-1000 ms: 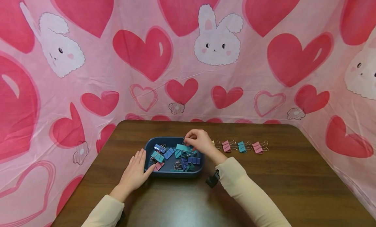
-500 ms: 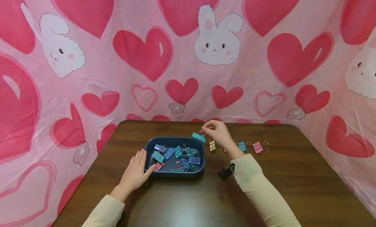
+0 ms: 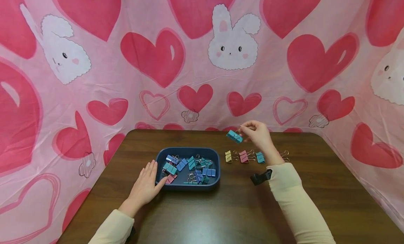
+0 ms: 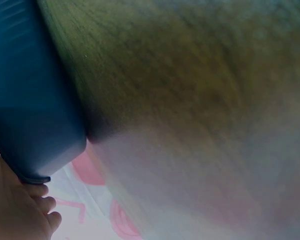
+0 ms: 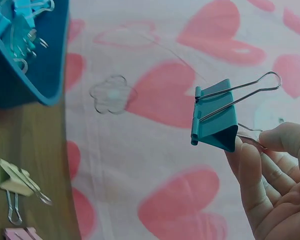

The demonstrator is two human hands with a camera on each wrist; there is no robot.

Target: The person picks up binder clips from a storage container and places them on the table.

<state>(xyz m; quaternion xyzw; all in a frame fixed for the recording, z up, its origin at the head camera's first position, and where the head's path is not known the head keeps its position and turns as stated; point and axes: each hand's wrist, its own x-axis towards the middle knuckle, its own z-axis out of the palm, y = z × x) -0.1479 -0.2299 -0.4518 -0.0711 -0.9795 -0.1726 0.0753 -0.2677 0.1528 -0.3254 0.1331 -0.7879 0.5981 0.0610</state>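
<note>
In the head view my right hand point(image 3: 257, 133) pinches a teal binder clip point(image 3: 234, 136) above the back part of the table. The right wrist view shows thumb and fingers on one wire handle of that binder clip point(image 5: 215, 117), its other handle sticking out free. My left hand point(image 3: 145, 184) lies with straight fingers against the left side of a dark blue tray point(image 3: 187, 188). Inside the tray are several binder clips, teal, blue and pink. From the left wrist, the tray's outer wall point(image 4: 35, 90) shows beside the curled-looking fingertips of the left hand point(image 4: 20, 210).
Right of the tray a row of binder clips lies on the brown table point(image 3: 195, 216): a yellow clip point(image 3: 228, 156), a pink clip point(image 3: 243, 157), a teal clip point(image 3: 260, 157) and another mostly behind my right wrist. A pink heart-patterned cloth point(image 3: 202, 72) hangs behind the table.
My right hand has lifted the teal binder clip out of the tray and carried it right, over the table behind the row. The left hand has stayed at the tray.
</note>
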